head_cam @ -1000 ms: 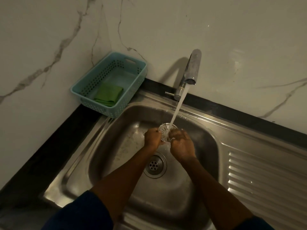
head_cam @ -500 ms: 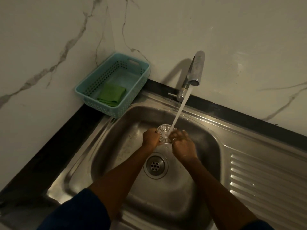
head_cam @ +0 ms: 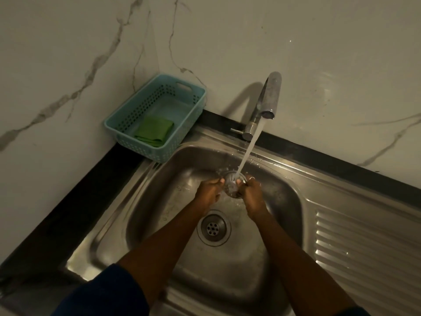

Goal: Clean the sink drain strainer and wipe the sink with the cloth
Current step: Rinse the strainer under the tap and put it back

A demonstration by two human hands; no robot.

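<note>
Strainer (head_cam: 234, 184) held just beyond the drain (head_cam: 213, 227) under the running water (head_cam: 249, 147), left hand (head_cam: 208, 190) and right hand (head_cam: 250, 193) both with fingers curled tight on its rim; risk: wet rim slips, drops toward the drain; cloth (head_cam: 153, 131) sits well left of the drain.

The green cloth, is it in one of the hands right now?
No, the green cloth lies folded in the blue basket, while the left hand and right hand hold the strainer.
</note>
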